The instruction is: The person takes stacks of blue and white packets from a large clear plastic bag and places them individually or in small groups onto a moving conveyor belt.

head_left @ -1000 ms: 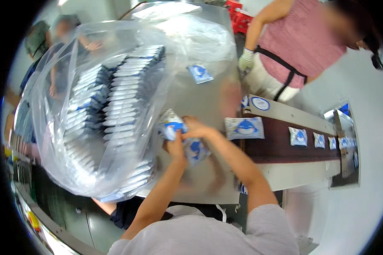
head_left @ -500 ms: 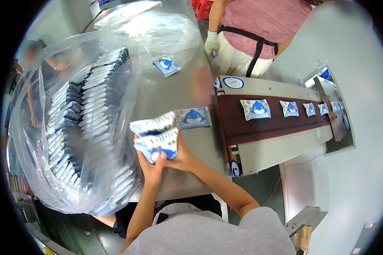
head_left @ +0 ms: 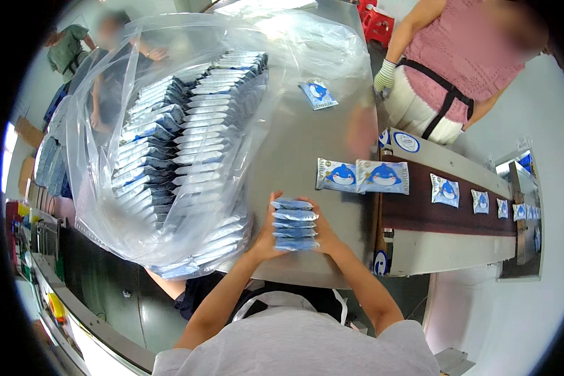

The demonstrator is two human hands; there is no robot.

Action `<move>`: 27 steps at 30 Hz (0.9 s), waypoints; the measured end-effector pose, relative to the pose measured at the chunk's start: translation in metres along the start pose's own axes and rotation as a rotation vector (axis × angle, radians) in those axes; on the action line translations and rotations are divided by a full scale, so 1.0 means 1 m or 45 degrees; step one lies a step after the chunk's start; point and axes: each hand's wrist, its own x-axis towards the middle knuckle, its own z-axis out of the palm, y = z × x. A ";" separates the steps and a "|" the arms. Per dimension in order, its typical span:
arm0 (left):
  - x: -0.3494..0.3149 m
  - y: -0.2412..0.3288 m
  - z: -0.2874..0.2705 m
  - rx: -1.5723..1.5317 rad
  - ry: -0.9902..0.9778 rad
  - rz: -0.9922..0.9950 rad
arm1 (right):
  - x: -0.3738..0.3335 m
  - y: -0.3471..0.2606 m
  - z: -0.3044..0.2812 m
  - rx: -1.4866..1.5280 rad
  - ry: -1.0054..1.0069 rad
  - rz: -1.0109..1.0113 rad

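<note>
My left hand (head_left: 266, 233) and my right hand (head_left: 325, 234) press in from opposite sides on a stack of small blue-and-white packets (head_left: 295, 224). Several packets sit in it face to face, their edges showing, over the near part of the metal table (head_left: 294, 145). Both hands are closed around the stack, with some fingers hidden. Left of them lies a big clear plastic bag (head_left: 84, 169) holding two long rows of similar packets (head_left: 203, 141). Beyond the stack, a whale-printed packet (head_left: 337, 176) lies flat, touching another packet (head_left: 385, 177) at the belt's end.
On the right, a dark conveyor belt (head_left: 413, 216) carries several spaced packets from a wall opening. One loose packet (head_left: 318, 94) lies farther back near more clear plastic (head_left: 319, 47). A person in a pink top (head_left: 442, 50) stands behind the conveyor; other people are at far left.
My view has swung left. The packets in my hands, tilted and uneven before, now form an even stack seen edge-on. A second packet has come off the belt against the one on the table.
</note>
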 end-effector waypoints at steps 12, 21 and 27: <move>0.012 0.311 -0.137 1.163 -0.666 0.278 | 0.012 -0.087 0.018 -1.624 -0.151 0.267; 0.238 0.265 -0.268 2.756 0.099 0.408 | 0.135 -0.193 -0.018 -0.163 0.357 0.057; 0.299 0.237 -0.334 2.731 -0.252 -0.285 | 0.301 -0.208 0.023 -0.999 0.085 -0.339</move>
